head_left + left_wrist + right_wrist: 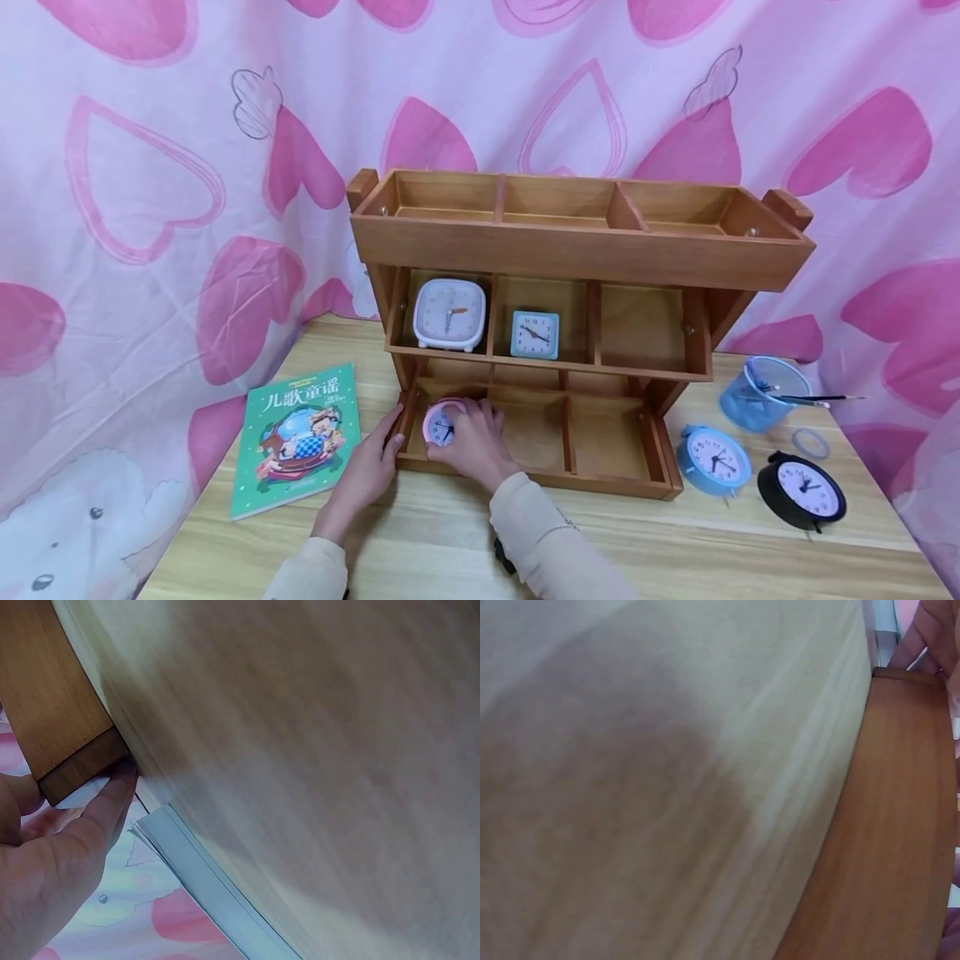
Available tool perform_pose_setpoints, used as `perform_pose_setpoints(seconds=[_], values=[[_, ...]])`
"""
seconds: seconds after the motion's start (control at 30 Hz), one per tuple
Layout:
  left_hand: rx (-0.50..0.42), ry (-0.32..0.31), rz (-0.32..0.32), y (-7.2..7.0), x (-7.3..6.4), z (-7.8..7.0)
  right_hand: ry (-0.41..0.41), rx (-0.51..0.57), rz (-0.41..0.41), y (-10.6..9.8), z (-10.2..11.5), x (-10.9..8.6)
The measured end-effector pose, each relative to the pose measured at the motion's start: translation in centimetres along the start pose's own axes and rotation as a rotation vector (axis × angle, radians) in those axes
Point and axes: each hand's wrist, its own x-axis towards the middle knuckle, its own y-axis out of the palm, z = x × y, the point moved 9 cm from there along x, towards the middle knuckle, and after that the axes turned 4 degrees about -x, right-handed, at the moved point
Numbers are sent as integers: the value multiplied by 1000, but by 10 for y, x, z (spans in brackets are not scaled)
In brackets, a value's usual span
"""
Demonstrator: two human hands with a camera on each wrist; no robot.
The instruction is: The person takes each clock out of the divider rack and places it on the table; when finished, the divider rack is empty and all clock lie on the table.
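In the head view, my right hand [476, 437] grips a small pink alarm clock [439, 423] by its right side, inside the left compartment of the bottom tier. The fingers cover part of its dial. My left hand [372, 461] holds the left end of the wooden shelf [525, 479]; the left wrist view shows thumb and fingers on either side of its corner [86, 766]. A white alarm clock [450, 314] stands in the middle tier's left compartment, and a small teal square clock [535, 335] in the compartment beside it.
A green book [300, 442] lies left of the shelf. To the right are a blue alarm clock [714, 460], a black alarm clock [802, 492], a blue mesh pen cup [759, 396] with pens, and a pale ring [812, 443]. A pink heart-patterned curtain [480, 83] hangs behind.
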Motion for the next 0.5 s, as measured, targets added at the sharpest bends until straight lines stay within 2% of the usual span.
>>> perform_pose_setpoints(seconds=[0.3, 0.5], values=[[-3, -19, 10, 3, -1, 1, -7, 39, -69, -7, -4, -5], [8, -2, 0, 1, 0, 1, -29, 99, -146, -27, -2, -5]])
